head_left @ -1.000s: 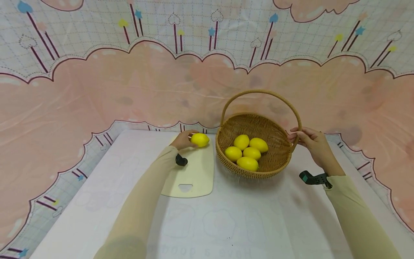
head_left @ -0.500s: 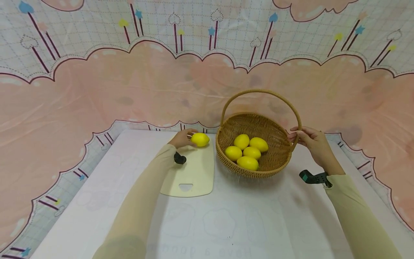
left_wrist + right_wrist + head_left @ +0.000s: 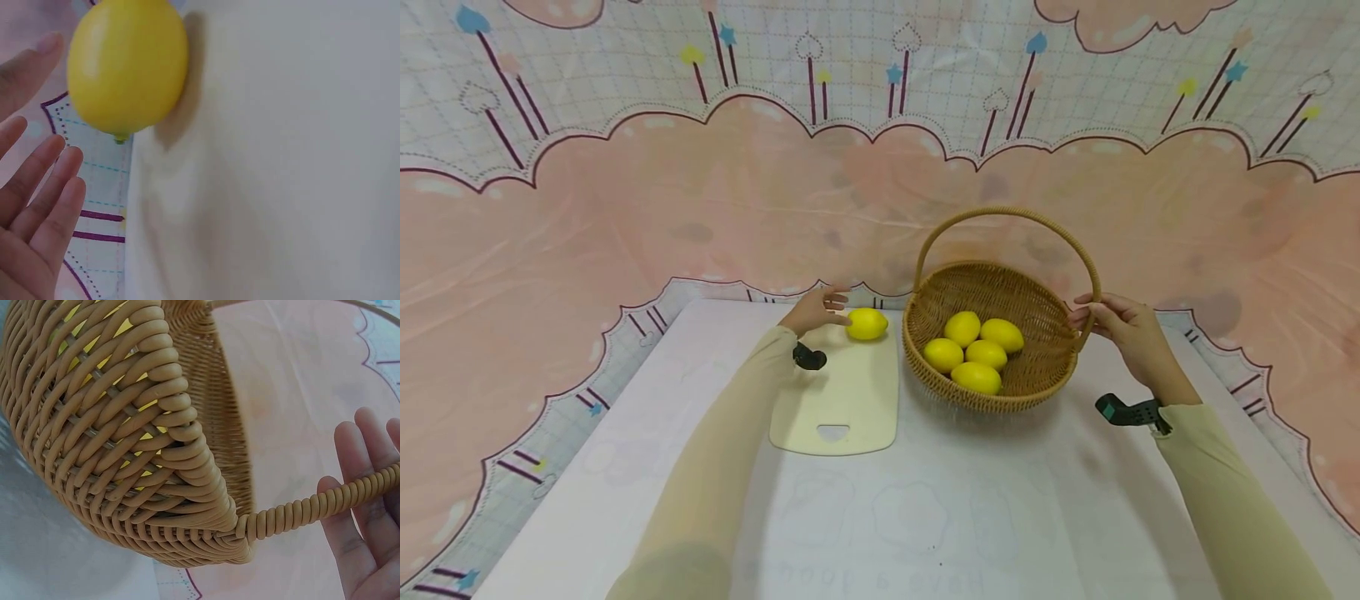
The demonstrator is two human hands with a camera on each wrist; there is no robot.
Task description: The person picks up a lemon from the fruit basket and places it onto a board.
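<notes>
A yellow lemon (image 3: 867,323) (image 3: 128,65) lies at the far edge of a cream cutting board (image 3: 850,400) (image 3: 281,187). My left hand (image 3: 815,310) (image 3: 31,206) hovers just left of it, fingers spread and straight, not touching it. A wicker basket (image 3: 912,354) (image 3: 125,425) stands to the right of the board and holds several lemons (image 3: 973,350). My right hand (image 3: 1123,329) (image 3: 369,519) rests at the basket's right side, fingers straight against the base of its arched handle (image 3: 1000,212) (image 3: 300,509).
A pale tabletop (image 3: 925,517) with a faint flower print lies under everything. A pink and white patterned cloth (image 3: 700,192) rises behind it and along both sides. Small black devices are strapped to both wrists.
My left hand has let go of the lemon, opened its fingers and drawn slightly back to the left. The lemon stays on the board. The right hand has not moved.
</notes>
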